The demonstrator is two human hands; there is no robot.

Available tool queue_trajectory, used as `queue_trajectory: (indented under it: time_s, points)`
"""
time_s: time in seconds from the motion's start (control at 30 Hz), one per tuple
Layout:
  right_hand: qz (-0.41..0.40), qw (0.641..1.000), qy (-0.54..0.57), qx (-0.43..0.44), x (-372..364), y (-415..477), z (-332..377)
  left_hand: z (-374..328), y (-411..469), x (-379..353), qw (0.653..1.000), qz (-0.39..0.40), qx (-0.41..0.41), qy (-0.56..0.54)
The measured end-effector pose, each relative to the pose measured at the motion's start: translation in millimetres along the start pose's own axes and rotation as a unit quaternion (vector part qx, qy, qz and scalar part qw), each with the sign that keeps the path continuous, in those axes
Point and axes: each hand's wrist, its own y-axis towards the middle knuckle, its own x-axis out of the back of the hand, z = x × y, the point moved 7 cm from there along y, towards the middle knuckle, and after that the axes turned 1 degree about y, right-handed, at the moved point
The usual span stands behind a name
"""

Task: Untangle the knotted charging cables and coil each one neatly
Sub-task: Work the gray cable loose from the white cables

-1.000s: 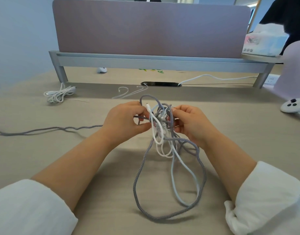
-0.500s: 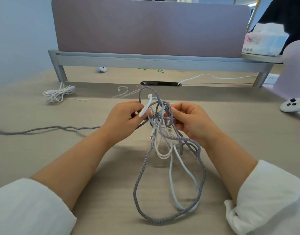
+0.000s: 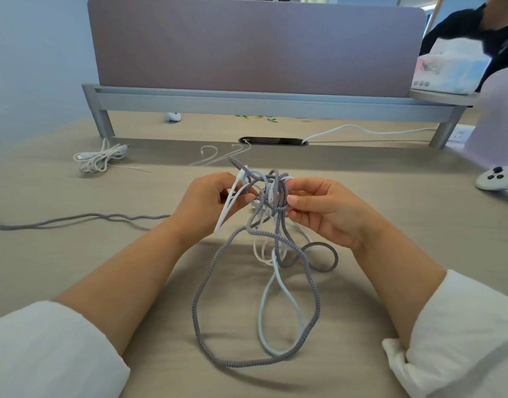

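The knot [image 3: 271, 193] of grey braided cable [image 3: 206, 282] and white cable [image 3: 264, 311] is held just above the desk [image 3: 74, 254], its loops trailing down onto it. The left hand [image 3: 206, 202] curls round a white strand; the right hand [image 3: 324, 211] pinches a grey loop. How the strands cross inside the knot is unclear. Behind, a desk slot [image 3: 271, 140] holds another white lead [image 3: 361, 130].

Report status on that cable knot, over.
Left hand pinching white cable end. Right hand pinching grey braided cable at knot. Knot not undone, loops on desk. Nothing obstructing.
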Motion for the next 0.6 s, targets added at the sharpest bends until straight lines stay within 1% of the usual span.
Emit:
queue_trajectory:
  time_s: [0.07,0.13,0.27,0.6]
  points:
    - [0.029,0.999,0.011,-0.030,-0.4,0.8,-4.8,0.4,0.5,0.3,1.000,-0.002,0.015,-0.001]
    - [0.052,0.998,-0.004,-0.048,-0.6,0.2,-7.8,2.6,1.4,1.4,0.999,-0.006,0.032,-0.003]
    - [0.064,0.996,-0.044,-0.039,-2.5,-2.2,-6.2,6.1,0.1,-0.6,0.998,0.005,0.051,-0.038]
    - [0.036,0.991,-0.127,-0.011,-4.3,-2.5,-3.9,2.4,-3.6,-4.6,0.987,0.057,0.070,-0.131]
